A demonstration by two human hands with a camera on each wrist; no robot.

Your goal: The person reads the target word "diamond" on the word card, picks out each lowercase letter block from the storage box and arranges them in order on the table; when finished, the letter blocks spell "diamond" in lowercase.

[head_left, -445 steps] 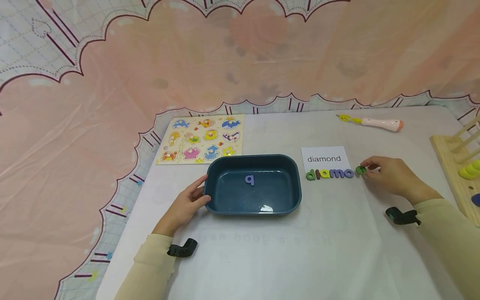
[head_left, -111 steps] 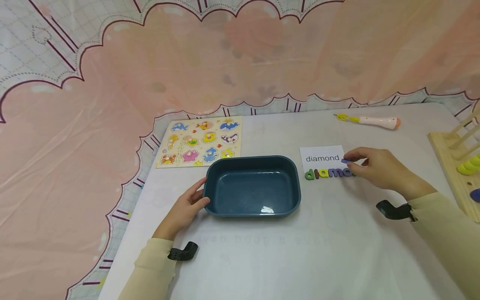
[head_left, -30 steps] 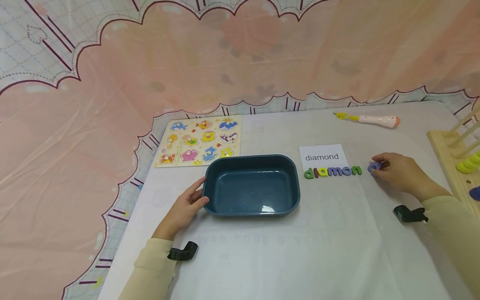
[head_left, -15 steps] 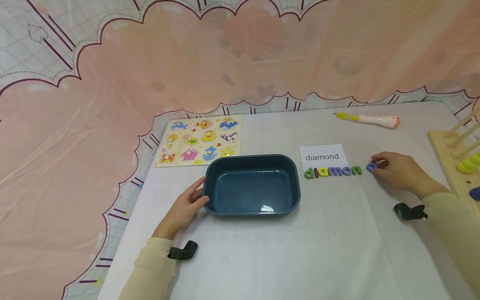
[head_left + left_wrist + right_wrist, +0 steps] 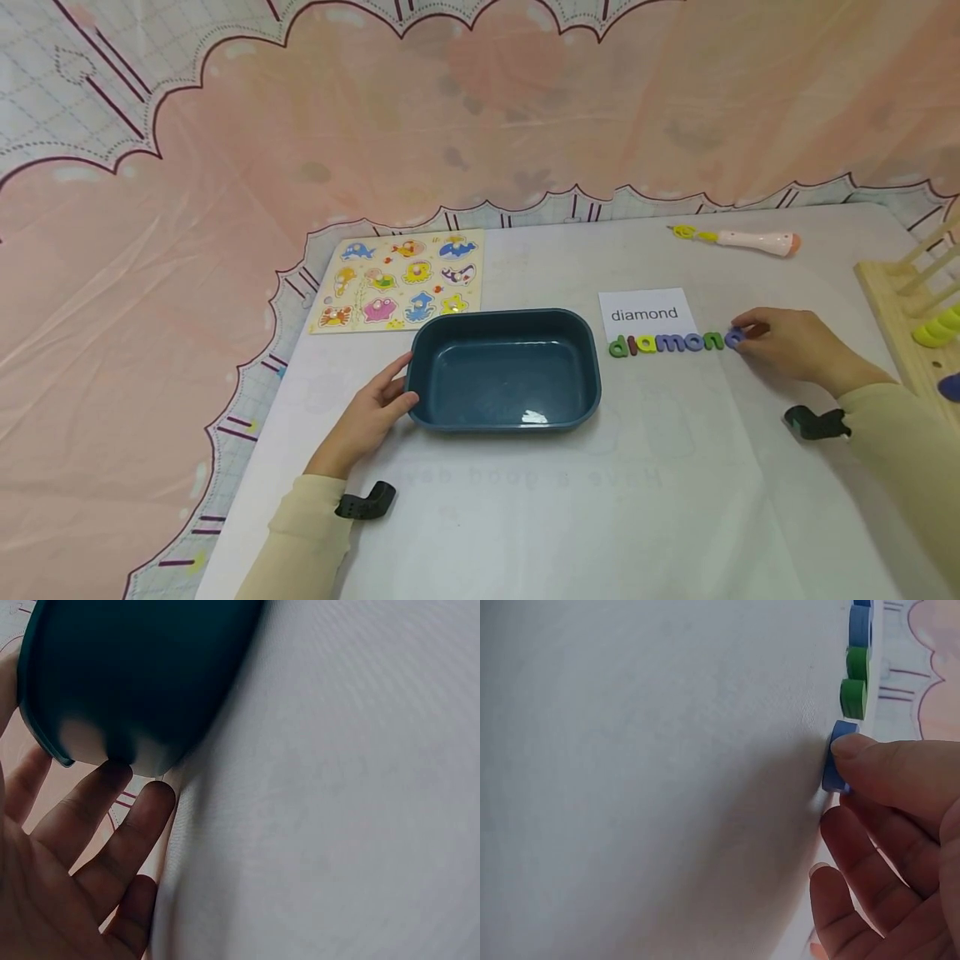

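Observation:
In the head view my right hand (image 5: 791,346) pinches a purple letter (image 5: 734,337) between thumb and fingers, its shape partly covered. It is at the right end of a row of coloured letters (image 5: 666,343), beside a green letter n (image 5: 713,341). The right wrist view shows the purple letter (image 5: 838,757) on edge under my thumb, a small gap from the green one (image 5: 853,699). Above the row lies a white card (image 5: 645,304) printed "diamond". My left hand (image 5: 367,417) touches the left end of a dark blue tray (image 5: 504,423), fingers fairly straight against its outer wall (image 5: 142,675).
A sea-animal puzzle board (image 5: 397,279) lies behind the tray. A pink-handled pen-like tool with a yellow end (image 5: 757,242) lies at the back right. At the right edge stands a wooden board with pegs (image 5: 892,304) and yellow rings (image 5: 937,327). The table (image 5: 562,517) is white.
The purple letter, lying in the tray in the oldest frame, has moved left over the last second to the row's end. The green n, earlier in my right hand, is in the row. My left hand stays.

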